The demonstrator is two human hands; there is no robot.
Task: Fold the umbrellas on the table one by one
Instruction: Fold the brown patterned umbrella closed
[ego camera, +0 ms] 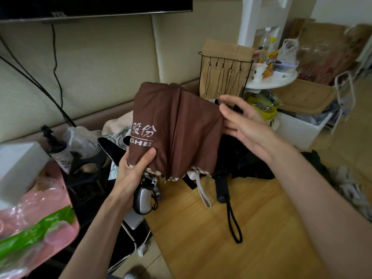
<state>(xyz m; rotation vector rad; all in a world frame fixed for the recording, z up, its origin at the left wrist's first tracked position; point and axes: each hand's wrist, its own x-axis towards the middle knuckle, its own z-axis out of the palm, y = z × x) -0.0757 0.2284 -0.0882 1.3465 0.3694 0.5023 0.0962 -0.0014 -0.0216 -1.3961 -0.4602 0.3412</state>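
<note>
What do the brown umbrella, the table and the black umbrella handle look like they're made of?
Brown umbrella: thin, probably synthetic fabric, matte, creasing softly, printed white lettering. Table: wood or wood-look laminate, visible grain, slight sheen. Black umbrella handle: likely matte plastic or rubber, smooth.

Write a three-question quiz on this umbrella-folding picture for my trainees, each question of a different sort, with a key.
1. True or false: the brown umbrella lies flat on the table.
2. Fill in: the umbrella lying on the table below the right hand is ____ in colour.
3. Which grips the brown umbrella's lower hem, near the white lettering? A. left hand B. right hand C. neither

Key: 1 false, both hands hold it up; 2 black; 3 A.
</note>
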